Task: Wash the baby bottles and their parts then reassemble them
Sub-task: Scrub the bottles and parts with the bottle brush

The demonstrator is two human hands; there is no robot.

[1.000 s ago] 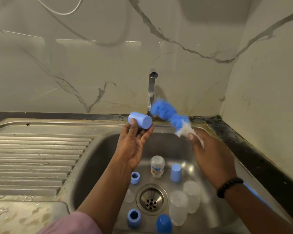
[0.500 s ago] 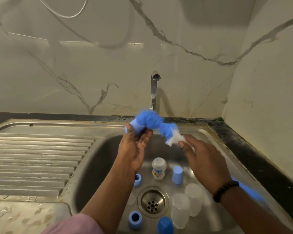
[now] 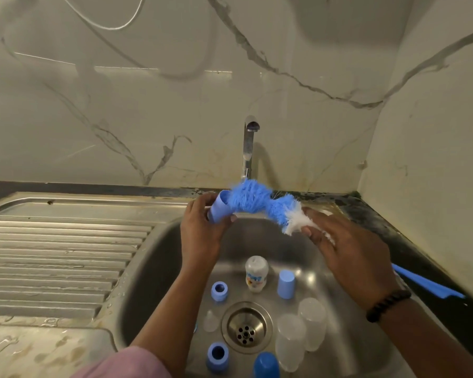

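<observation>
My left hand grips a light blue bottle cap above the sink, its open end turned right. My right hand holds a blue and white bottle brush near its white bristles, and the blue tip of the brush is inside the cap. The brush's blue handle sticks out behind my right wrist. In the sink lie a small printed bottle, another blue cap, two blue collar rings, two clear bottles, a clear teat and a darker blue cap.
The tap stands behind the brush with no water running. A ribbed steel drainboard lies to the left. The drain is in the basin's middle. A dark counter edge and a marble wall close the right side.
The brush moved left from beside the cap until its tip entered the cap. My left hand has turned the cap's opening toward the brush.
</observation>
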